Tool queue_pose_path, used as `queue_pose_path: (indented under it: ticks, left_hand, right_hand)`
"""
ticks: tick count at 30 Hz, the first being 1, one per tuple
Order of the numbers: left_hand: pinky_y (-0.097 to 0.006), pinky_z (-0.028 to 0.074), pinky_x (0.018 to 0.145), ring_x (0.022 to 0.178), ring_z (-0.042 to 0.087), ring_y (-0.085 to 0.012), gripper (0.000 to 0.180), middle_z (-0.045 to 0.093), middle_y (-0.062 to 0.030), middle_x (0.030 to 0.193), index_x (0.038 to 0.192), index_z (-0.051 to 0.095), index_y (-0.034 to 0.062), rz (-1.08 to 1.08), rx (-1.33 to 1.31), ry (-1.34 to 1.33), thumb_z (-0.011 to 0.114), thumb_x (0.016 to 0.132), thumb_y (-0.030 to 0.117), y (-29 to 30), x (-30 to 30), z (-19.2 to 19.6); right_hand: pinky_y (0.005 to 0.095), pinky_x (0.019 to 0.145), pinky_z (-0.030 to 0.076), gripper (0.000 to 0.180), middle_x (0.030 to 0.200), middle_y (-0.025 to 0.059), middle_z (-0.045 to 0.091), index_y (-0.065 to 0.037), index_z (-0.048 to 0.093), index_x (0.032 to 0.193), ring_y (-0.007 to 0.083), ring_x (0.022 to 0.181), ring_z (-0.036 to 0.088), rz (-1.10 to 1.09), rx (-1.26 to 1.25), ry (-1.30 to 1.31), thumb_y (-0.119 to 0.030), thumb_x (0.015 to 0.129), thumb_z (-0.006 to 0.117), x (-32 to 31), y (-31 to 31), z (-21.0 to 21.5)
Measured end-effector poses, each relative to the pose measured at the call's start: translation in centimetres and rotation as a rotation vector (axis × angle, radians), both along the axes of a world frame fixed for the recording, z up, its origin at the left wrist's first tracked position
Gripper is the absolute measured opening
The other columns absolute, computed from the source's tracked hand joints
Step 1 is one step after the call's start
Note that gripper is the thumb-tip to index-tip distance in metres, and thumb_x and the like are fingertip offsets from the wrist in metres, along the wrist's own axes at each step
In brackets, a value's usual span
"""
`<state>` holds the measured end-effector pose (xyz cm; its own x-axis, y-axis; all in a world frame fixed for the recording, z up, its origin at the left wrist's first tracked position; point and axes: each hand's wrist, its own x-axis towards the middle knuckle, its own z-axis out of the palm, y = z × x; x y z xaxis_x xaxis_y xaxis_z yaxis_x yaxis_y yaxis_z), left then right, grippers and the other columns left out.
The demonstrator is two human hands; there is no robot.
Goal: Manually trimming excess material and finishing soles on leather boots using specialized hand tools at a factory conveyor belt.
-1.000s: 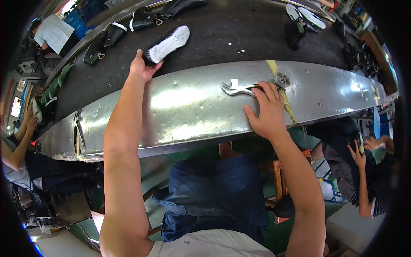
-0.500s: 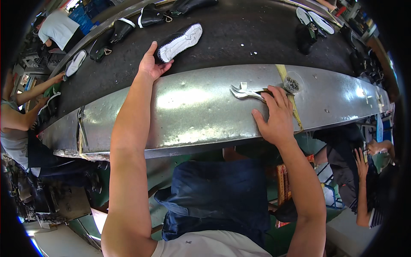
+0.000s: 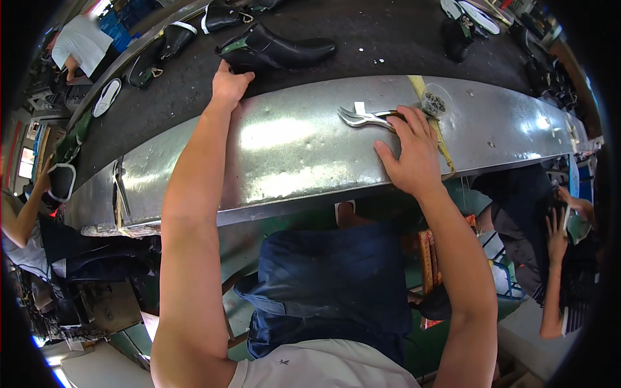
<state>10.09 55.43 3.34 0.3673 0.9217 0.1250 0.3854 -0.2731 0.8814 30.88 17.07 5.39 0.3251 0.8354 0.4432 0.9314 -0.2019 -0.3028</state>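
A black ankle boot (image 3: 284,52) with a green patch near its opening rests upright on the dark work surface, toe to the right. My left hand (image 3: 231,87) is at its heel end, fingertips against it and partly hidden beneath. On the metal ledge lie silver pincer-like pliers (image 3: 362,118), jaws to the left. My right hand (image 3: 417,152) lies over their handles with its fingers curled on them and its thumb apart. A small white piece (image 3: 359,107) sits beside the jaws.
A round clear dish of small metal bits (image 3: 433,103) stands by a yellow strip (image 3: 442,142) on the metal ledge (image 3: 284,149). More boots (image 3: 176,40) line the far left; a pair with white soles (image 3: 479,17) lies far right. Co-workers (image 3: 26,226) sit on both sides.
The boot has turned over from showing its white sole to standing upright, toe right. My left hand has shifted to its heel. My right hand stays on the pliers; the view has shifted slightly.
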Motion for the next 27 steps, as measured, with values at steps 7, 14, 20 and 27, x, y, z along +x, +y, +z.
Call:
queue_pose_path:
  ticks: [7, 14, 20, 27]
  left_hand:
    - [-0.039, 0.046, 0.109, 0.127, 0.060, -0.0370, 0.064, 0.061, -0.0256, 0.137, 0.142, 0.050, -0.0050, 0.058, 0.378, 0.039, 0.072, 0.088, 0.022, -8.3, -5.8, 0.1]
    - [-0.045, 0.045, 0.109, 0.128, 0.057, -0.0436, 0.053, 0.054, -0.0309, 0.140, 0.142, 0.049, -0.0025, -0.109, 0.565, 0.115, 0.067, 0.092, 0.006, -30.3, -18.0, 0.6]
    - [-0.050, 0.037, 0.116, 0.144, 0.038, -0.0472, 0.064, 0.044, -0.0306, 0.151, 0.148, 0.040, -0.0062, 0.157, 0.039, 0.641, 0.060, 0.099, 0.031, -42.3, -35.6, -12.0]
    - [-0.045, 0.044, 0.110, 0.128, 0.058, -0.0408, 0.062, 0.064, -0.0264, 0.130, 0.144, 0.054, 0.0076, 0.101, -0.466, 0.601, 0.050, 0.101, 0.052, -45.2, -37.6, -10.3]
  right_hand:
    - [0.0544, 0.117, 0.028, 0.052, 0.145, 0.0146, 0.051, -0.003, 0.062, 0.126, 0.0362, 0.141, 0.040, 0.016, 0.082, -0.022, -0.039, 0.089, 0.070, -0.5, -0.1, -0.6]
    - [0.0563, 0.115, 0.027, 0.046, 0.143, 0.0159, 0.051, -0.004, 0.058, 0.128, 0.0383, 0.141, 0.039, 0.026, 0.250, -0.119, -0.028, 0.091, 0.069, -0.6, -1.6, -0.7]
    - [0.0615, 0.115, 0.027, 0.054, 0.149, 0.0187, 0.046, -0.005, 0.050, 0.138, 0.0428, 0.143, 0.036, 0.224, -0.042, 0.044, -0.030, 0.093, 0.066, -10.1, -15.0, -6.4]
    - [0.0560, 0.093, 0.050, 0.051, 0.105, 0.0345, 0.068, 0.005, 0.061, 0.120, 0.0510, 0.104, 0.065, -0.014, -0.680, 0.565, -0.042, 0.104, 0.048, -12.8, -30.3, -15.5]
